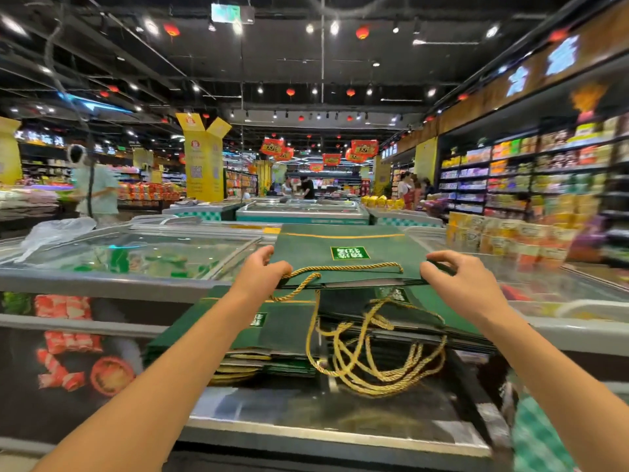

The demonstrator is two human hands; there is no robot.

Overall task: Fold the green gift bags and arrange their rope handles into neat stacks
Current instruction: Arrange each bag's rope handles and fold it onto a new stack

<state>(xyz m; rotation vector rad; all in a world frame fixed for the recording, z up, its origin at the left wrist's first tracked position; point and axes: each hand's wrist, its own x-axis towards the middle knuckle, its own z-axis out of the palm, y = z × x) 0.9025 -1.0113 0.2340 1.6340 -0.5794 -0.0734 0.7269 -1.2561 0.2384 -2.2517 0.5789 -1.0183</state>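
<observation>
Both hands outstretched — seemingly pinching bag corners

Bare freezer glass lies open left of the held green bag, blocked only by a crumpled plastic bag at its far left, while stacked snack boxes crowd the right and tangled rope handles spill over the folded bags beneath.
</observation>
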